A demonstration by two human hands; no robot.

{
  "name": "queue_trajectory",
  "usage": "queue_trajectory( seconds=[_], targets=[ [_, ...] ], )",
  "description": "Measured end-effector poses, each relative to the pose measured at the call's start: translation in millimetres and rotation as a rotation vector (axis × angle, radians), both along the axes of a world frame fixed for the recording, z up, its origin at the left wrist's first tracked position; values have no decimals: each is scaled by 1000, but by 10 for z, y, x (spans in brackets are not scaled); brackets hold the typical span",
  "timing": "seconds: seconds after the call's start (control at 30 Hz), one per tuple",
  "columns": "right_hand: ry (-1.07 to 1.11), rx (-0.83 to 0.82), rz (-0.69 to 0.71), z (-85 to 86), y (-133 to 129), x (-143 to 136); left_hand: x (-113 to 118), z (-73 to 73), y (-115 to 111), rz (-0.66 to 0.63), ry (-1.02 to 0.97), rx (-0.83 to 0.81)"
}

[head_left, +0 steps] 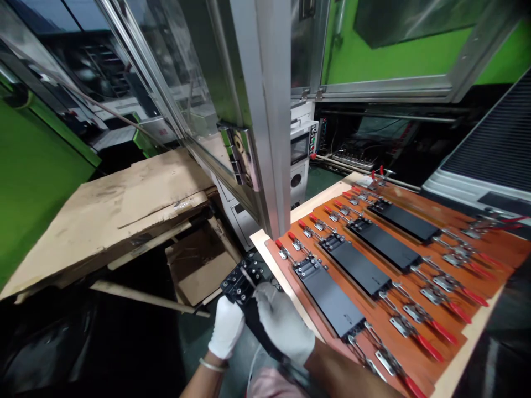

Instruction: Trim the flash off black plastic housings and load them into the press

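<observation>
My left hand (227, 327), in a white glove, is closed round a long black plastic part (235, 286) and holds it up in front of my body. The upper end of this part carries several round metal inserts. My right hand (284, 326), also gloved in white, is closed on a thin light-coloured rod-like tool (247, 275) whose tip lies against the studded end. The lower stretch of the part runs down between both hands, partly hidden by the right one.
On the right, an orange fixture board (415, 342) holds several dark flat panels (332, 298) among red-handled toggle clamps (429, 348). A metal door frame (269, 121) hangs close ahead. Cardboard (136, 193) covers a table on the left. A machine cabinet (301, 149) stands behind.
</observation>
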State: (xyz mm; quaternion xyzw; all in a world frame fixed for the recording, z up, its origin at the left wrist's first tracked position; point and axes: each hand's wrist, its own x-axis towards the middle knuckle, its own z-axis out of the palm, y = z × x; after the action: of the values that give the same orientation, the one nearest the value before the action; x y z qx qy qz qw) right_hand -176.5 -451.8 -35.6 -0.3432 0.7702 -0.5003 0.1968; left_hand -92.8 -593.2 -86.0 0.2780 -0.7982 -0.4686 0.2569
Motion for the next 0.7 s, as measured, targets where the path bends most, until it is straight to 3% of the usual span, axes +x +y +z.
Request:
queue_trajectory(
  seconds=[0.33, 0.43, 0.57, 0.7],
  targets=[
    [11, 30, -49, 74, 106, -65, -74, -22, 38, -9, -7, -70],
    [-20, 41, -88, 69, 137, -69, -104, -24, 70, -27, 10, -8],
    [-33, -9, -10, -10, 162, -95, -126, 0, 114, -23, 32, 49],
    [-63, -31, -73, -55, 175, -138, -125, 12, 129, -72, 48, 99]
  ],
)
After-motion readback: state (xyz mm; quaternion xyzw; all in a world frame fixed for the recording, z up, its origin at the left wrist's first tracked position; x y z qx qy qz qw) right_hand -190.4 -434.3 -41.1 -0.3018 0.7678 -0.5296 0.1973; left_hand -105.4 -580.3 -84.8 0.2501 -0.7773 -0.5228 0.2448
